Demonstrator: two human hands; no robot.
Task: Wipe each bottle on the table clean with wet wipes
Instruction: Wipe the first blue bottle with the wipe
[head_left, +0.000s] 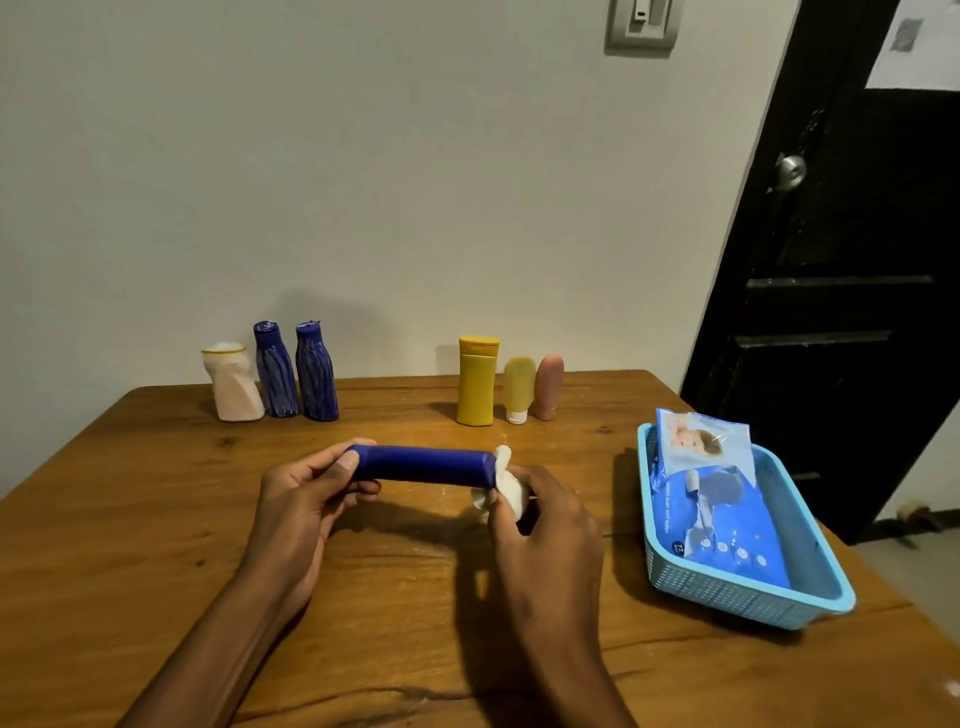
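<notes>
Blue bottle (423, 466) held horizontal above the surface (156, 493) mid-front; left hand (298, 499) grips its left end, right hand (540, 514) pinches wet wipe (506, 486) against its right end.

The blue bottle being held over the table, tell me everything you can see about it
The blue bottle is a plain, deep blue cylinder with a smooth, matte, plastic-looking surface and no visible label. It lies horizontally in the air just above the wooden table, casting a shadow below. The left hand grips its left end between thumb and fingers, hiding that end. The right hand presses a bunched white wet wipe against its right end. No cap is visible.
</notes>
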